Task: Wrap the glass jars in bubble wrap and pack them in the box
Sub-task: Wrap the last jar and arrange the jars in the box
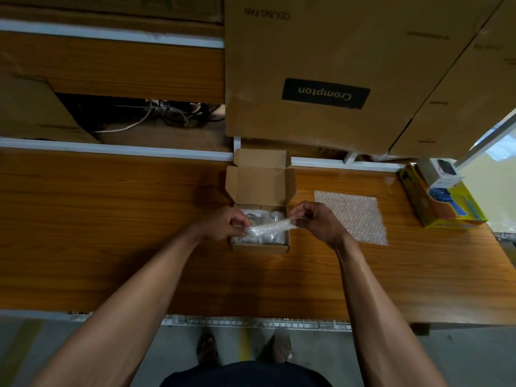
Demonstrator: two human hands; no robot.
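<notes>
A small open cardboard box (261, 248) stands on the wooden table (111, 233), its lid flaps folded back toward the far side. Inside lie bubble-wrapped glass jars (275, 238), partly hidden by my hands. Just above the box, a folded strip of bubble wrap (270, 227) is stretched between my left hand (223, 223) and my right hand (315, 219), each pinching one end. A flat sheet of bubble wrap (351, 216) lies on the table right of the box.
Large cardboard cartons (321, 51) stand behind the table. A yellow box (444, 202) with a small white box on it sits at the table's right end. Cables lie in a gap (156, 115) at the back left. My feet show below the table edge.
</notes>
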